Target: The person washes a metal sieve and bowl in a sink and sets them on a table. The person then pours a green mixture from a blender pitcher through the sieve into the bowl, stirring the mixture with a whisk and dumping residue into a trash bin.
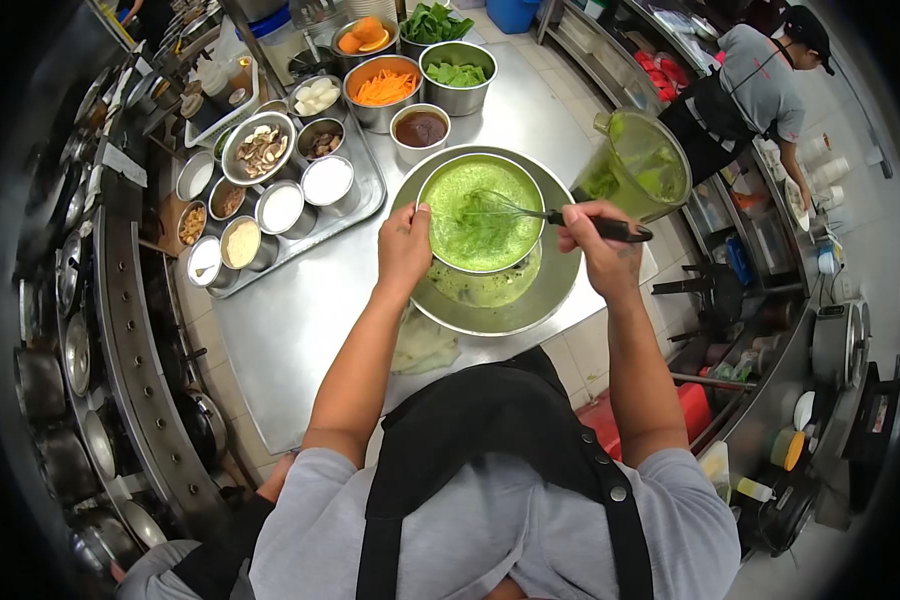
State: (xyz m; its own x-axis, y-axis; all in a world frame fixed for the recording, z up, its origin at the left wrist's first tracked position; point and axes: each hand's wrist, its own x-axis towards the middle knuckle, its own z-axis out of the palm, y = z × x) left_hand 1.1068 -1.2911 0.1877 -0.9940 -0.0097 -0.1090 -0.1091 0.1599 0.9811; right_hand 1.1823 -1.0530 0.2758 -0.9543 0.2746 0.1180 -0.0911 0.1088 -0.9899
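My left hand [406, 245] is closed on the left rim of a round metal-rimmed strainer [431, 188], whose mesh is hidden under frothy green liquid [465, 240]. In my right hand [600, 238] is the black handle of a whisk [505, 205]; its wires dip into the liquid. Below the strainer is a wide metal bowl [562, 275] with more green liquid in its bottom. To the right of the bowl stands a clear blender jug [625, 165] streaked with green. A pale, crumpled cloth [425, 345] lies by the near side of the bowl.
At the left, a metal tray [368, 200] carries several containers, including sliced mushrooms [262, 150] and white powder [280, 206]. Behind the bowl are shredded carrot [387, 88], cut greens [457, 75] and brown sauce [420, 128]. A co-worker [755, 90] bends over the right counter; another person's sleeve [170, 572] shows lower left.
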